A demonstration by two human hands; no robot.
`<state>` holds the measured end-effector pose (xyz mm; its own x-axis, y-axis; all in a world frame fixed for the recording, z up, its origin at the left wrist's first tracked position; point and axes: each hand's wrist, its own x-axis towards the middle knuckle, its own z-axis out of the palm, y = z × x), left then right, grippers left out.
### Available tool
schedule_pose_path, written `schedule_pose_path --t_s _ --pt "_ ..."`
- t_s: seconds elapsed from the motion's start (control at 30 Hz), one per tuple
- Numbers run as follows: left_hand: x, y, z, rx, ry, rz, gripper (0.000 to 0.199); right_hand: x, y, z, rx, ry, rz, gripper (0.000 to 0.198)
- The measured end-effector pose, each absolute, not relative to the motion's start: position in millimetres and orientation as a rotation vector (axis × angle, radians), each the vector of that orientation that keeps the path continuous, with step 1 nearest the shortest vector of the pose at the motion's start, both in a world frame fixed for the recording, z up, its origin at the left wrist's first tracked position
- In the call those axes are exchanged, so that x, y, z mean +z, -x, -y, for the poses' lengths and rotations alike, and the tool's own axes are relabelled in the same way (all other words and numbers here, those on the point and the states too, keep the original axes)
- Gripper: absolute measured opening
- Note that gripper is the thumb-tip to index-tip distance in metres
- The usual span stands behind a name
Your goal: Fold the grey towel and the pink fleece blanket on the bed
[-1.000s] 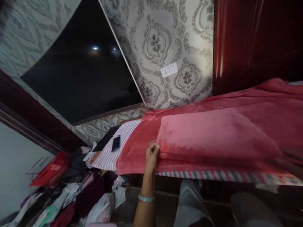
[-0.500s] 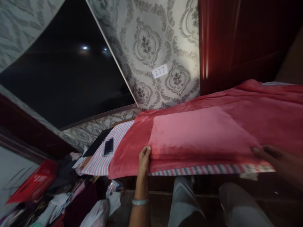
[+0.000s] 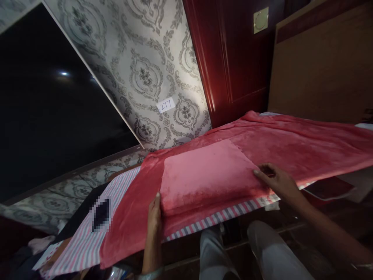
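A red plush blanket (image 3: 294, 151) lies spread over a pink, grey and white striped cloth (image 3: 204, 224). On the blanket is a smooth lighter-pink section (image 3: 204, 165), with a soft fold along its near side. My left hand (image 3: 155, 212) is closed at the near left corner of this section, thumb on top and the other fingers mostly hidden. At its right edge, my right hand (image 3: 272, 177) is curled with thumb and forefinger on the fabric, the other fingers bent.
A dark pixelated patch (image 3: 100, 214) covers something on the striped cloth at left. Behind stand a large dark screen (image 3: 58, 109), patterned wallpaper with a "277" paper label (image 3: 166, 105), a dark red panel (image 3: 241, 58) and a brown board (image 3: 320, 74). My knees are below the near edge.
My view has turned to the right, so the brown board now shows. Both hands stay at the sides of the lighter-pink section, and the right hand is now more fully visible.
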<state>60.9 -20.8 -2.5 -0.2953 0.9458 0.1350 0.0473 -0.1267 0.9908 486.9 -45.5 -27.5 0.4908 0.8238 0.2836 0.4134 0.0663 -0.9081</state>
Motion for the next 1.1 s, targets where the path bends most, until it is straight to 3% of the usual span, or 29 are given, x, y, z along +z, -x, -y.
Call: schedule_pose_path --t_s 0.13,0.3,0.6,1.1 --pt "-8 -68 23 1.498 -1.233 -1.433 0.061 -27 -475 37 0.297 1.588 1.182 0.059" --pt "-22 -62 21 1.601 -1.264 -1.527 0.064 -38 -474 39 0.383 1.563 1.068 0.053" --pt "-29 -53 15 1.697 -1.053 -1.587 0.045 -52 -471 83 0.269 1.481 1.016 0.038" --pt "-10 -64 24 1.624 -1.046 -1.588 0.063 -58 -463 75 0.371 1.361 0.895 0.044"
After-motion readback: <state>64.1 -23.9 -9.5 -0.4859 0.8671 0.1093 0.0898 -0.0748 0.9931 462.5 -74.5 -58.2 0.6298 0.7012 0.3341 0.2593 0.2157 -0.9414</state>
